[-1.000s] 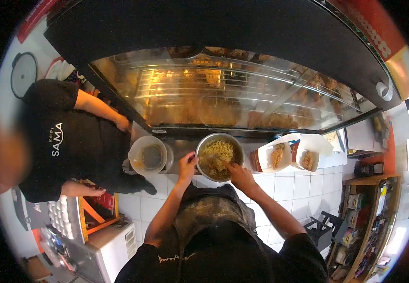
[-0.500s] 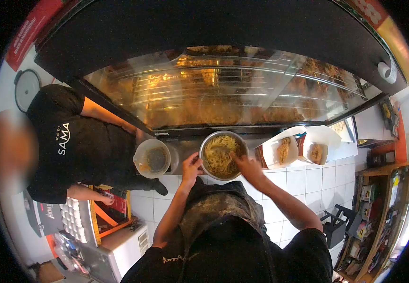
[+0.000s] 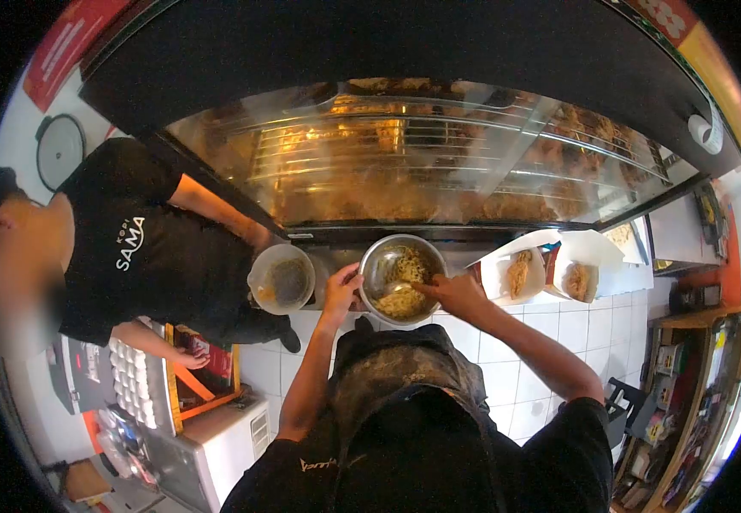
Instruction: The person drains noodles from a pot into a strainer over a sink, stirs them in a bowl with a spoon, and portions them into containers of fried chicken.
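Observation:
A round metal mixing bowl (image 3: 376,301) stands before me with yellowish noodles (image 3: 401,305) and darker bits inside. My left hand (image 3: 342,293) is closed on its left rim, thumb on top. In my right hand (image 3: 456,295), at the bowl's right side, is a spoon (image 3: 400,289), its shiny end among the noodles. The fingers wrap its handle, which is mostly hidden. Left of the metal bowl is a translucent plastic tub (image 3: 288,282) with a dark bottom. To the right, two open paper boxes (image 3: 550,272) each hold a piece of fried chicken (image 3: 518,274).
A glass-fronted heated cabinet (image 3: 439,162) with fried food on racks runs along the counter's far side. At left a co-worker (image 3: 148,248) in a black shirt stands close, one arm near the tub. Egg trays (image 3: 134,380) sit lower left; a wooden shelf (image 3: 687,385) stands at right.
The noodles have shifted toward the near side of the bowl, baring metal at the left. The spoon's end now shows. The co-worker's lower hand has moved slightly, and the whole view has shifted slightly.

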Available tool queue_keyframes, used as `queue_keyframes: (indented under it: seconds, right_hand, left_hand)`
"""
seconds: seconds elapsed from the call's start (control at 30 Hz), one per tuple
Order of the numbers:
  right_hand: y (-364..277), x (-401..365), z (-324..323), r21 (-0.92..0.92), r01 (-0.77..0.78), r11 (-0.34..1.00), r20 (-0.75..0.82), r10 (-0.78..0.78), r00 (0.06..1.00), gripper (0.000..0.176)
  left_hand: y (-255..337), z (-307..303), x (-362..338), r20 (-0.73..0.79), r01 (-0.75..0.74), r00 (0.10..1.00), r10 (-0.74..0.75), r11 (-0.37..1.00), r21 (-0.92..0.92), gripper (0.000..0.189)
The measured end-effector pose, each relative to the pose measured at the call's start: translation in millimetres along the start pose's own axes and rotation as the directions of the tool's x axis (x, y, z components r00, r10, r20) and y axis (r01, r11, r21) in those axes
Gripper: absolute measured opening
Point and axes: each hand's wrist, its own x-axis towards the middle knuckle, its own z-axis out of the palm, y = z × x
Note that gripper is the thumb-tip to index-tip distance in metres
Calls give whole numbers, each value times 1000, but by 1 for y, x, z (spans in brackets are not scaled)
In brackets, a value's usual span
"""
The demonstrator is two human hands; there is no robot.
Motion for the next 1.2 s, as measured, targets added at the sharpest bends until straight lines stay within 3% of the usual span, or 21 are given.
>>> queue_keyframes:
  seconds: [0.03,0.1,0.13,0.2,0.23,0.27,0.33,0.37,0.4,0.47,0.5,0.53,0.63,0.73,0.77,0.9,1.0,1.03,1.13,1.17,1.2]
  right_hand:
    - [0,4,-13,0,15,1000,-1,-15,1000,69]
    - [9,11,-27,-142,170,975,-409,-214,887,68]
    - [20,18,-26,-144,165,976,-415,-211,885,68]
    - [42,28,-18,-180,-16,983,-452,-68,890,63]
    - [32,4,-51,-136,-21,990,-480,-47,876,58]
    - [30,2,-39,-146,-14,989,-479,-58,876,58]
    - [26,-1,-9,35,-101,994,-308,107,945,58]
    - [20,-7,-36,122,-81,989,-153,99,983,57]
    - [22,0,-37,119,-74,990,-155,92,984,57]
    - [19,5,-29,139,-18,990,-543,92,834,57]
    - [25,18,-25,339,-109,934,-270,208,940,59]
    - [23,24,-26,345,-121,931,-258,218,941,59]
    - [13,30,-24,-31,68,997,-481,-75,873,65]
    - [8,27,-29,-14,144,990,-422,-136,896,65]
    - [12,29,-24,-112,154,982,-482,-189,856,65]
    - [23,29,-22,-179,13,984,-405,-86,910,64]
    - [12,5,-11,-170,-190,967,-325,127,937,51]
    - [15,4,1,53,-280,958,-207,285,936,52]
    - [-2,-1,-59,51,-121,991,-280,130,951,60]
    - [2,12,-37,133,-54,990,-433,107,895,59]
    - [8,20,-17,136,-59,989,-435,113,894,59]
  left_hand:
    - [4,2,-4,-14,-2,1000,2,1000,0,32]
    - [15,13,-4,93,-16,996,7,995,96,32]
    - [21,14,-2,98,-21,995,12,995,100,32]
    - [27,12,-1,97,-58,994,46,991,119,32]
    - [20,5,6,93,-96,992,80,980,176,33]
    - [22,6,7,86,-102,992,88,980,169,33]
    - [20,8,3,9,-152,988,154,960,236,32]
    - [12,6,1,-3,-147,988,152,962,231,32]
    - [5,5,1,-34,-182,979,199,942,281,32]
    - [13,13,-4,-61,-196,972,228,922,333,32]
    - [13,15,-12,-64,-149,983,173,949,277,32]
    - [19,18,-13,-61,-113,990,129,970,217,32]
    - [23,25,-8,-28,-137,989,146,966,221,37]
    - [24,31,-2,-69,-90,992,105,977,192,35]
    - [19,31,-1,-94,-67,992,82,987,149,34]
    - [7,19,7,-72,-46,996,51,997,64,35]
    - [8,15,0,-100,-69,992,78,993,91,35]
    - [-2,14,0,-93,-98,990,104,993,68,35]
    - [7,19,-12,-86,-84,992,90,994,74,36]
    - [11,22,-16,-82,-82,993,88,994,77,36]
    - [15,25,-19,-77,-103,991,112,989,106,36]
